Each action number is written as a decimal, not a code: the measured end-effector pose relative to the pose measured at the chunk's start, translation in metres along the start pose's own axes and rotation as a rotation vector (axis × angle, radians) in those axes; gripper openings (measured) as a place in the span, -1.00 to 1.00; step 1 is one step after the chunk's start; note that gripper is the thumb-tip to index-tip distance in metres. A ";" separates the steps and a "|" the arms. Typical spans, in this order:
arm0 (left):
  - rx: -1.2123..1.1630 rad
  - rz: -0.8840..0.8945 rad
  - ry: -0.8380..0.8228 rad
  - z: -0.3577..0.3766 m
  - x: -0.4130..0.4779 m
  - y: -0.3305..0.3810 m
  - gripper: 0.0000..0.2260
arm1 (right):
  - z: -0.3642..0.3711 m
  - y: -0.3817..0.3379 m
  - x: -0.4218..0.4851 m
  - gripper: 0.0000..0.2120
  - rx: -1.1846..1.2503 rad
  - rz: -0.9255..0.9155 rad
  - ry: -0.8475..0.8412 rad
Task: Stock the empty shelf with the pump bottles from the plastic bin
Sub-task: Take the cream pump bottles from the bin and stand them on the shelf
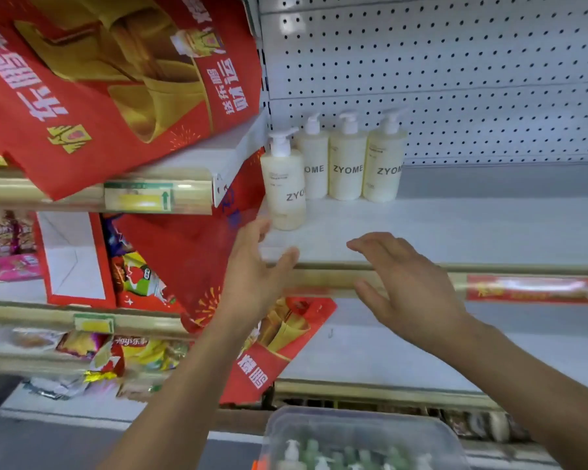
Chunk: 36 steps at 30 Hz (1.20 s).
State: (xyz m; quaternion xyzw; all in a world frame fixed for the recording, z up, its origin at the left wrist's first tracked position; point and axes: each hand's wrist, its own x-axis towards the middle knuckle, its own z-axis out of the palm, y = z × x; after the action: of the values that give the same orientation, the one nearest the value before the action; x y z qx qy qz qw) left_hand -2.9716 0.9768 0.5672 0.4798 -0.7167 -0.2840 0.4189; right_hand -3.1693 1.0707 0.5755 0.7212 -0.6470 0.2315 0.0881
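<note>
**Figure. Both hands empty at the shelf lip.** Your left hand (255, 269) is released. Its fingers (252, 232) are straight and spread, grasping nothing. The tips lie just beside the foot of the front bottle (286, 188), which stands at 1 o'clock from them; blur hides whether they touch it.

Your right hand (408, 283) is likewise released, palm down. Its fingers (377, 244) reach loosely over the front rail of the shelf (472, 228) and hold nothing. From this hand the front bottle lies at 10 o'clock, well apart.

Behind that bottle, at 12 to 1 o'clock from the left hand, stands a back row (347, 171) of three more pump bottles. They are near the pegboard panel (455, 79), each upright with its pump head up and label forward. By judgement, the next standing place is the shelf board right of the row, at 12 to 2 o'clock from your right hand.

The unshelved stock sits in the plastic bin (448, 435) at 6 o'clock, well below both hands. The binned bottles (319, 459) show pump heads uppermost, so their long axis appears vertical, though blur hides detail. The bin lies more squarely under your right hand, while your left sits over its left edge. Judged so, the right hand has the shorter way down.

Red snack bags (99, 79) crowd the neighbouring bay at 9 to 11 o'clock.
</note>
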 end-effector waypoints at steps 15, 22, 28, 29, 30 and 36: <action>-0.020 -0.236 -0.486 0.010 -0.198 -0.127 -0.64 | 0.111 -0.039 -0.202 -0.72 0.222 0.457 -0.298; 0.066 -0.495 -0.667 0.056 -0.264 -0.193 -0.71 | 0.173 -0.026 -0.277 -0.71 0.264 0.753 -0.604; 0.156 -0.560 -0.784 0.103 -0.283 -0.220 -0.65 | 0.219 -0.021 -0.326 -0.68 0.343 0.825 -0.788; 0.154 -0.568 -0.783 0.110 -0.283 -0.225 -0.64 | 0.228 -0.020 -0.328 -0.66 0.352 0.829 -0.783; 0.154 -0.573 -0.780 0.117 -0.283 -0.229 -0.64 | 0.237 -0.018 -0.327 -0.65 0.359 0.838 -0.772; 0.650 -0.221 -0.666 0.154 -0.264 -0.250 -0.70 | 0.287 -0.014 -0.285 -0.57 0.378 0.855 -0.733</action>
State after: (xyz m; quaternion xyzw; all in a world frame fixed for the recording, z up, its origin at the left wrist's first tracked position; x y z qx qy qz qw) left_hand -2.9435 1.1274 0.2031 0.5422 -0.8083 -0.2264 -0.0379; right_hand -3.1083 1.2048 0.1989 0.4325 -0.8160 0.0935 -0.3719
